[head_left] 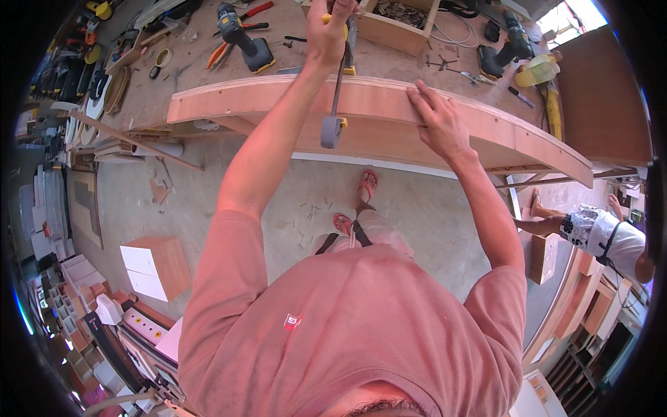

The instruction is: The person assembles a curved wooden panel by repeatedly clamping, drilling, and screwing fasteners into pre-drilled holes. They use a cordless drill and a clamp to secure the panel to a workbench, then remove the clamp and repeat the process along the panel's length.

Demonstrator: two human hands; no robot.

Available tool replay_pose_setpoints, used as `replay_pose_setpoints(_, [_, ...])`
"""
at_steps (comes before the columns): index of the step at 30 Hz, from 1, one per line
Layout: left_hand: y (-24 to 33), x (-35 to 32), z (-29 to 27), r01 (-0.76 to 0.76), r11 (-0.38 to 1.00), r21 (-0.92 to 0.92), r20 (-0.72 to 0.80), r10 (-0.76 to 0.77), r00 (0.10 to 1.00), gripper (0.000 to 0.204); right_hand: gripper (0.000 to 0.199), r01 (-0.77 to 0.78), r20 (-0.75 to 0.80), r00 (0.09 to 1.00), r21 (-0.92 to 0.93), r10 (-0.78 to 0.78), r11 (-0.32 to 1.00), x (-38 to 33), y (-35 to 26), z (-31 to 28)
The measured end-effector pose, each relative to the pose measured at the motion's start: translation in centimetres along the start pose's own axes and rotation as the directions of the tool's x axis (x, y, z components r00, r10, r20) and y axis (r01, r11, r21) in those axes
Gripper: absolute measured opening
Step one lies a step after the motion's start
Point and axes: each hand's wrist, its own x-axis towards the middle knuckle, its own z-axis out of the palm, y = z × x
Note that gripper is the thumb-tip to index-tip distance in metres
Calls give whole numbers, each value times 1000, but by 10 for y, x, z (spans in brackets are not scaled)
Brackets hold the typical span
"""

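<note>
My left hand (pixel 328 35) is closed around the upper part of a bar clamp (pixel 331 132) with yellow parts. The clamp's thin metal bar runs toward me over a long plywood-edged panel (pixel 271 93), and its grey jaw hangs in front of the panel's near side. Whether the clamp is tight on the panel, I cannot tell. Out to the right, my right hand (pixel 442 124) rests with fingers stretched over the panel's top edge and holds nothing else. The panel lies along the front of the workbench (pixel 201 59).
On the bench are a cordless drill (pixel 243 42) at left, another drill (pixel 511 45) at right, orange-handled pliers (pixel 221 54), a wooden box (pixel 392 31) and a yellowish bottle (pixel 538 71). A white-fronted cabinet (pixel 156 267) stands on the floor at left. Another person (pixel 597 233) is at far right.
</note>
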Motion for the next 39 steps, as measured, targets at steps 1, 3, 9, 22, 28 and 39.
replay_pose_setpoints(1, [1,-1,0,14,1000,-20,2,-14,1000,62,77,-14,9,1000,3,14,1000,-1,-1,-1])
replay_pose_setpoints(3, [3,0,0,40,998,42,3,-41,999,56,77,-13,11,1000,18,13,1000,1,0,0])
replay_pose_setpoints(9, [24,-4,14,70,996,64,-14,-69,998,44,73,30,11,999,-10,-30,1000,0,4,0])
replay_pose_setpoints(22, [14,1,14,-46,991,129,-58,54,997,37,78,-28,60,998,73,24,997,2,2,-4])
replay_pose_setpoints(28, [20,5,17,-48,932,360,-154,110,982,37,71,23,44,999,33,-25,999,4,2,-6])
replay_pose_setpoints(39, [16,18,28,8,860,510,-174,95,980,40,72,-8,47,999,63,5,998,2,6,-1])
